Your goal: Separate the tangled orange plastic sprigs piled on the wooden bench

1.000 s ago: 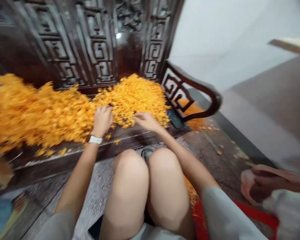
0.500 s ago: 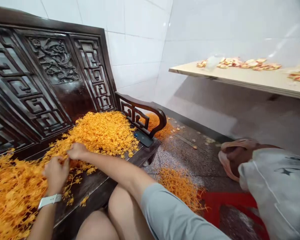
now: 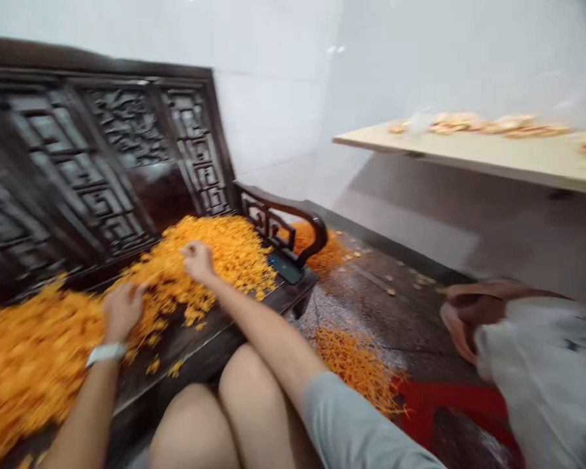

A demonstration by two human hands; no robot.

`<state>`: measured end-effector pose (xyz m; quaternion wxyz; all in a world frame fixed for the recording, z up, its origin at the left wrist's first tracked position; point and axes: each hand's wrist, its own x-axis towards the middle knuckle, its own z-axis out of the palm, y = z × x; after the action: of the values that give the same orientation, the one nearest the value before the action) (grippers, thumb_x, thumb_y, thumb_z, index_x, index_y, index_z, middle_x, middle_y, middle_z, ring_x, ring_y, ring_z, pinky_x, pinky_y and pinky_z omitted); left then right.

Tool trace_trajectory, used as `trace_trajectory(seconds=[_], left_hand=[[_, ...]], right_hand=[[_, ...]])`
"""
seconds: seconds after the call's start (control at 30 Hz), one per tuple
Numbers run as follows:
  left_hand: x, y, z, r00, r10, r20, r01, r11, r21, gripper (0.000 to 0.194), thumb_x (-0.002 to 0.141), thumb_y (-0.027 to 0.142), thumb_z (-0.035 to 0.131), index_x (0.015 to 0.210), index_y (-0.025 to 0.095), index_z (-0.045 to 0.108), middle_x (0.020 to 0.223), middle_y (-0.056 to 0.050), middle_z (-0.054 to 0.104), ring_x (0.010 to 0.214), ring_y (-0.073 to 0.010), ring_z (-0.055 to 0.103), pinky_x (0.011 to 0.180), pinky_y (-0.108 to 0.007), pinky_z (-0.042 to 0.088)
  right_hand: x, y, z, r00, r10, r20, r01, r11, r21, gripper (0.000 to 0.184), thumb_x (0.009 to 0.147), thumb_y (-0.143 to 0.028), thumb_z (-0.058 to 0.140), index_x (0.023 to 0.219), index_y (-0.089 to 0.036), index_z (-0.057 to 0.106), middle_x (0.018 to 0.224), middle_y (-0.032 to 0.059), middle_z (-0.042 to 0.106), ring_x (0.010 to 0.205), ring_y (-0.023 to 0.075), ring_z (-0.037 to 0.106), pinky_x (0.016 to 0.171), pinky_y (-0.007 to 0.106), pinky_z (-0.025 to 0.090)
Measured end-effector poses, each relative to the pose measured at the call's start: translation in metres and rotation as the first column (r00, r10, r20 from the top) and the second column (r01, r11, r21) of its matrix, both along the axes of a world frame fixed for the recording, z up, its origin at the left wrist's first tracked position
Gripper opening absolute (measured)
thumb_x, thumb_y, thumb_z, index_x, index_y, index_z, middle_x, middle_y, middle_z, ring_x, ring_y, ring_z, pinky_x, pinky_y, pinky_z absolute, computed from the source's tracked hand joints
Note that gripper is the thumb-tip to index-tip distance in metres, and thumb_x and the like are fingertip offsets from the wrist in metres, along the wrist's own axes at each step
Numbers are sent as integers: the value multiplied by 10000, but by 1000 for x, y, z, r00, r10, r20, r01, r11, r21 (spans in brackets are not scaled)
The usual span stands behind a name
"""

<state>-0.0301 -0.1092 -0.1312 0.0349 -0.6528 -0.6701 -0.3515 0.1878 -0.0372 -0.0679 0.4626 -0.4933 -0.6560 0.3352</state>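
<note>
Orange blossoms (image 3: 237,251) lie heaped lengthwise along the bench (image 3: 178,339) toward its armrest end, just beyond the curled fingers of the nearer right hand (image 3: 198,262), the left hand (image 3: 122,312) loosely bent farther off (blur hides any grip).

Two hands (image 3: 122,309) (image 3: 200,262), two orange floor piles (image 3: 354,368) (image 3: 317,242), one phone (image 3: 286,268), one wristband (image 3: 106,353), one bench (image 3: 163,195), one shelf (image 3: 469,148)

Likely a home's tiled room, with a carved wooden bench (image 3: 159,189) and a shelf (image 3: 469,151)
</note>
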Motion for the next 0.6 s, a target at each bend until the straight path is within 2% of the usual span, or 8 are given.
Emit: trace_trajectory(seconds=[0.03,0.1,0.17,0.2,0.33,0.43,0.5,0.6], left_hand=[[8,0,14,1000,12,10,-13,997,72,281,877,507,404,686,315,483,704,-102,626,791,-380,636,773,-540,492],[14,9,34,997,74,-22,-72,995,65,245,905,457,496,757,272,562,776,-92,676,847,-335,647,809,-466,472],[6,23,45,991,127,-41,-125,990,59,243,969,416,500,827,250,607,822,-78,697,864,-291,645,818,-411,443],[-1,29,49,995,97,-35,-93,991,99,233,989,382,505,851,238,625,841,-83,702,848,-273,640,795,-389,428],[-31,39,66,997,67,-32,-53,943,330,221,1006,314,548,865,220,689,840,-90,686,839,-263,612,775,-382,397],[-47,37,79,998,60,-28,-42,899,436,204,999,328,613,868,226,733,778,-66,638,810,-254,581,758,-383,378],[-53,32,86,997,39,-65,-4,883,469,205,1005,345,635,874,237,749,758,-55,615,794,-245,561,750,-386,364],[-53,21,89,988,12,-156,64,878,474,204,1023,382,641,925,245,757,782,-58,613,807,-246,544,782,-408,360]], right_hand=[[5,1,2,1000,-7,-19,7,1000,15,281,876,-183,631,662,-249,461,795,-25,660,860,192,619,800,317,487],[9,10,3,999,-10,-47,12,999,38,234,909,-161,570,720,-246,459,836,9,613,897,195,569,847,323,456],[5,23,5,998,7,-64,-2,998,68,206,950,-188,542,767,-239,463,864,18,580,906,189,532,874,327,433],[2,28,6,997,23,-69,-18,997,81,196,956,-201,550,781,-236,468,851,17,568,881,187,524,864,330,429],[-11,36,11,963,234,-133,-204,956,210,143,950,-351,646,944,-219,592,821,14,603,764,180,557,777,344,465],[-23,32,10,938,317,-140,-285,936,207,384,968,-536,637,1179,-216,628,944,63,665,828,206,613,811,382,525],[-35,28,7,941,331,-70,-310,927,211,598,924,-625,686,1354,-218,597,1198,134,673,1022,258,649,936,437,549],[-54,17,3,910,403,93,-413,871,265,848,855,-615,789,1553,-242,481,1527,181,533,1354,355,546,1113,517,489]])
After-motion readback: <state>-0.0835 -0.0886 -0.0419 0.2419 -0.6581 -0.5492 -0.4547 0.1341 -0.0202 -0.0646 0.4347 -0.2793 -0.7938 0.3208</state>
